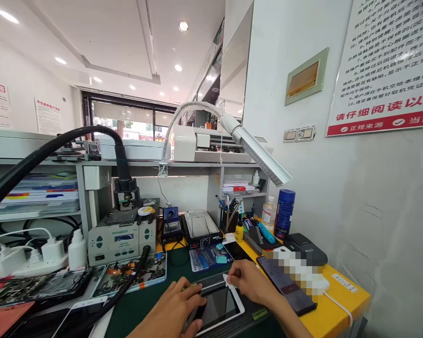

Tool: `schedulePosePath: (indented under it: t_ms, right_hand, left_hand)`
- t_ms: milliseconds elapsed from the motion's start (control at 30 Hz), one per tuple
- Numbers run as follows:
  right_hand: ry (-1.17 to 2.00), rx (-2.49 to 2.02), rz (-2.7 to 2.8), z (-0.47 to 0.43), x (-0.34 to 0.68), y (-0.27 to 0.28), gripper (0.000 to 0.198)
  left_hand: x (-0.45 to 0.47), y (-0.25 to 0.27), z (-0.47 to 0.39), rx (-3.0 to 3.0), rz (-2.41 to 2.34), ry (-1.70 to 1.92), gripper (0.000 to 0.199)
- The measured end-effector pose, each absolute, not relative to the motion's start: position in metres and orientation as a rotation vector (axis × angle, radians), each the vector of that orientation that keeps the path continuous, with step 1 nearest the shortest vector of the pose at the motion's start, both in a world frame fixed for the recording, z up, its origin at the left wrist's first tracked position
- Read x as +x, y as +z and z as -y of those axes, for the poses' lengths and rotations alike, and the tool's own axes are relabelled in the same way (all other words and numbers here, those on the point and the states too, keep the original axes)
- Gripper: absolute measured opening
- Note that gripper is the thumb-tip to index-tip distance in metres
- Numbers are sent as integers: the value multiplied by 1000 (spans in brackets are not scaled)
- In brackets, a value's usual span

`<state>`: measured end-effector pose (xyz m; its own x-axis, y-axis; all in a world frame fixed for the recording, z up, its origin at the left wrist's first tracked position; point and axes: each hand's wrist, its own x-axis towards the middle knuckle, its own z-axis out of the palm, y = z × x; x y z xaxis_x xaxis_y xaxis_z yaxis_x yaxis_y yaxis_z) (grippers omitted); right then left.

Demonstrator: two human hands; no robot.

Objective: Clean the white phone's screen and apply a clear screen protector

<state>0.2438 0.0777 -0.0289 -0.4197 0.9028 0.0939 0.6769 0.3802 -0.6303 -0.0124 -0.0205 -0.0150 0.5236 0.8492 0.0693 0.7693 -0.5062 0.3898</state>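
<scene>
A tablet (218, 307) with a white frame and dark screen lies tilted on a black perforated mat (211, 280) in front of me. My left hand (174, 307) spans its left end, thumb near the lower edge and curled fingers towards the upper side, holding it. At the upper right corner my right hand (248, 280) is closed in a pinch on a small white wipe-like piece (226, 279); its exact kind is unclear. Beyond the hands are a blue clear packet (206, 259) and a dark-screened phone (237, 250). Another dark phone (285, 286) lies right of my right forearm.
A soldering station (121, 239) and open devices with circuit boards (136, 272) are on the left, crossed by a black hose (127, 286). A lamp (261, 157) hangs overhead. A tool holder (229, 218), blue can (285, 213) and white power strip (299, 270) are on the right.
</scene>
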Motion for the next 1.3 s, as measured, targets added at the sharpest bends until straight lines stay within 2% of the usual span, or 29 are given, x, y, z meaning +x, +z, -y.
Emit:
schedulePosePath:
  t_ms: [267,500,933,1167,1300]
  right_hand:
    - [782,-1242,2292,-51,257,-18,24]
    - [790,-1255,2345,-20,277,-16,22]
    - [480,-1094,2583,2,230,-14,32]
    - [302,-927,2611,21,171,-30,23]
    - [222,-928,2586,24,156,-47,14]
  left_hand:
    - [-9,-2,33,2329,-1440,267,47]
    - [-13,-14,32,2408,-1402,416,43]
    - [-21,-18,23,2445,-1316,433,44]
    - [-23,-23,22,2474,-1263,460,48]
    - [-24,-30,19,2484,-1254,512,44]
